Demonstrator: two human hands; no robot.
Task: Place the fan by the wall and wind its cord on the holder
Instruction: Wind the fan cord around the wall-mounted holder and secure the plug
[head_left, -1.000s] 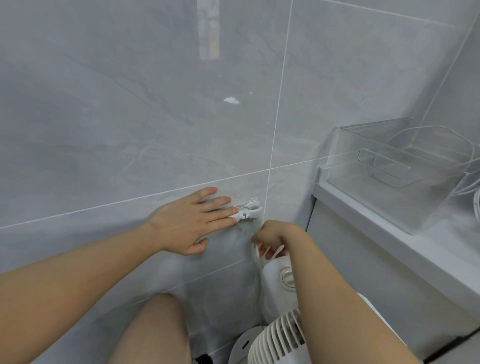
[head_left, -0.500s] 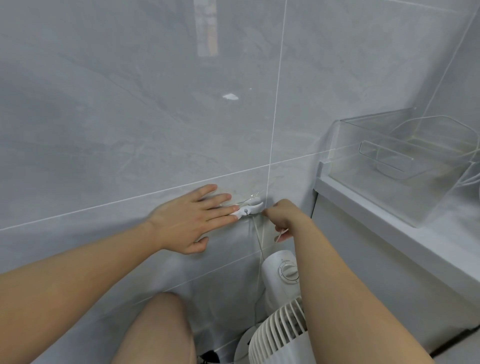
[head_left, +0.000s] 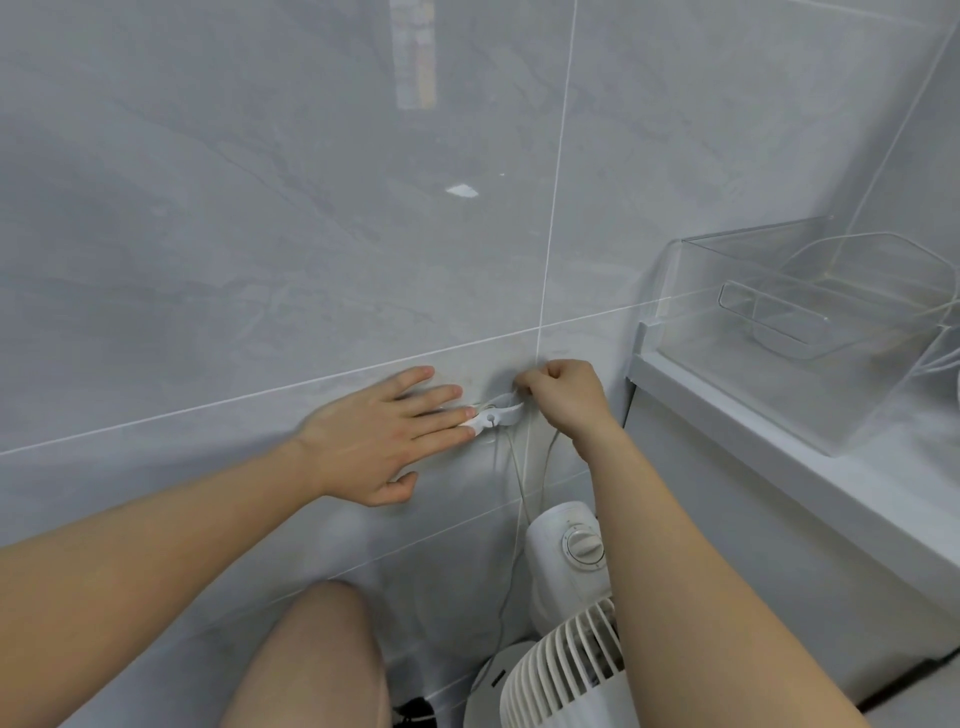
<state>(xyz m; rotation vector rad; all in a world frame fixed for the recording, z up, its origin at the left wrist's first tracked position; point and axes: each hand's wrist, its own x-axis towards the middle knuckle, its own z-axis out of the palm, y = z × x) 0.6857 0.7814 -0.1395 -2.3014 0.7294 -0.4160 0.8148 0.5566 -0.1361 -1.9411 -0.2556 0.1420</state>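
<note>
A small white fan (head_left: 563, 618) stands on the floor against the grey tiled wall (head_left: 260, 234), below my right forearm. A white cord holder (head_left: 501, 414) is stuck to the wall. My left hand (head_left: 384, 439) lies flat on the wall, fingers spread, its fingertips pressing the holder's left end. My right hand (head_left: 563, 397) is a fist just right of and above the holder, pinching the thin white cord (head_left: 519, 483). Strands of cord hang from the holder down toward the fan.
A white counter (head_left: 769, 447) juts out on the right at hand height, carrying a clear plastic bin (head_left: 810, 332) with white cable behind it. My bare knee (head_left: 317, 660) is at the bottom, left of the fan.
My right hand rose from just above the fan to the holder's right side and over its top, carrying the cord. My left hand stayed pressed on the wall.
</note>
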